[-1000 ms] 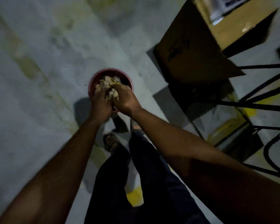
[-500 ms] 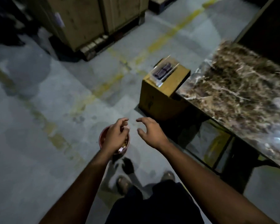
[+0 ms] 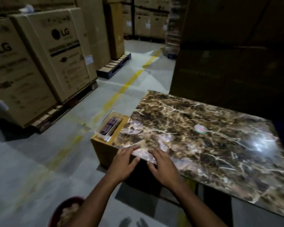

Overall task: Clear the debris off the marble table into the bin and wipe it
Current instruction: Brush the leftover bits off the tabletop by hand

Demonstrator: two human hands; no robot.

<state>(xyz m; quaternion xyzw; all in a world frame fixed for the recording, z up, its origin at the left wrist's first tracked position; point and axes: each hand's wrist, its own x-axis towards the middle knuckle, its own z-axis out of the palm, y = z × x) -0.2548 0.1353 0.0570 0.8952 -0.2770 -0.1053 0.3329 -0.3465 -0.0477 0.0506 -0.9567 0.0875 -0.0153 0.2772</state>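
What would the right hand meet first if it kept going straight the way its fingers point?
The right hand points up-left over the near corner of the marble table. Its fingertips look already at that edge, so the bare marble comes first; nothing else lies on that line. The height above the top is unclear.

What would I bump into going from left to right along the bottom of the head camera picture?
Red bin → left hand → right hand → marble table.

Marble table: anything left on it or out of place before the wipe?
One small pale round item with pink and green markings sits alone mid-slab on the marble table; too blurred to identify. Nothing else stands out.
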